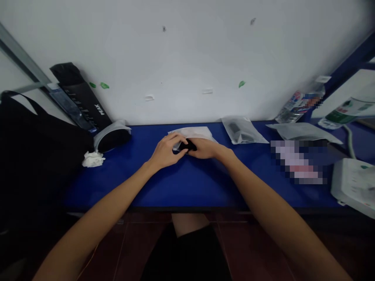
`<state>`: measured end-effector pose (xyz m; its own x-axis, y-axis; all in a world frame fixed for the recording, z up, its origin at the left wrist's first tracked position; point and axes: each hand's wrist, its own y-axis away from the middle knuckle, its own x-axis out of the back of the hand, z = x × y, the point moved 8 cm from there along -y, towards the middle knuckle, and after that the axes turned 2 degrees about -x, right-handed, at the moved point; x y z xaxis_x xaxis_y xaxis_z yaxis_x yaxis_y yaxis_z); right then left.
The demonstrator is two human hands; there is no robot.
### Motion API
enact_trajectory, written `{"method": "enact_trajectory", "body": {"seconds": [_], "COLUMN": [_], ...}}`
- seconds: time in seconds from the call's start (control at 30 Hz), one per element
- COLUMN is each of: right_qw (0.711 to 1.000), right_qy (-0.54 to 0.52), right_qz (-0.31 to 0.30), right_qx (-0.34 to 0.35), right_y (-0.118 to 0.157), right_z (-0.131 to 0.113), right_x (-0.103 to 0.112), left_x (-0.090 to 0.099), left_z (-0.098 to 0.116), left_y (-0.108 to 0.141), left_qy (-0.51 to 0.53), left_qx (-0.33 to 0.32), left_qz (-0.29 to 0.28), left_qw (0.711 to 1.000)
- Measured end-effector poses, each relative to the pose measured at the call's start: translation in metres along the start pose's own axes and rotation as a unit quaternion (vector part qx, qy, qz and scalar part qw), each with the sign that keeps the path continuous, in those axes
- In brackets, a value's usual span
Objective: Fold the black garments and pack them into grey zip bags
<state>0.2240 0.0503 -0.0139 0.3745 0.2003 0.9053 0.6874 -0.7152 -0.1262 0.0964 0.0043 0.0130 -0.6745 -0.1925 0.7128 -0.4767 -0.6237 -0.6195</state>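
Note:
Both hands meet near the middle of the blue table (181,183). My left hand (168,151) curls its fingers round the left side of a small black item (188,145). From the right, my right hand (205,148) has its fingers closed on the same item. A whitish translucent bag (196,132) lies just behind the hands, partly covered by them. What exactly the black item is cannot be made out, since the fingers hide much of it.
Crumpled tissue (93,159), a pouch with something black (113,136) and a black bag (38,156) are left. Rightward are a clear pouch (244,130), another flat pouch (304,132), bottles (301,102) and a white power strip (356,183). A wall stands behind.

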Motion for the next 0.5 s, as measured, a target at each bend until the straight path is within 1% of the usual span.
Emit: {"method": "enact_trajectory", "body": {"seconds": [0.07,0.17,0.4,0.5], "right_qw": [1.0,1.0,0.994,0.989], "right_qy": [0.003,0.011,0.043,0.02], "right_qz": [-0.007,0.002,0.08,0.13], "right_qx": [0.012,0.025,0.059,0.073], "right_y": [0.003,0.005,0.005,0.007], "right_z": [-0.005,-0.014,-0.039,-0.05], "right_x": [0.002,0.005,0.012,0.02], "left_x": [0.003,0.006,0.017,0.025], "left_z": [0.001,-0.001,-0.009,-0.014], "left_y": [0.0,0.0,-0.002,-0.004], "left_qy": [0.008,0.021,0.029,0.018], "left_qx": [-0.01,-0.009,0.008,0.023], "left_qz": [-0.004,0.002,0.03,0.051], "left_qw": [1.0,1.0,0.999,0.998]}}
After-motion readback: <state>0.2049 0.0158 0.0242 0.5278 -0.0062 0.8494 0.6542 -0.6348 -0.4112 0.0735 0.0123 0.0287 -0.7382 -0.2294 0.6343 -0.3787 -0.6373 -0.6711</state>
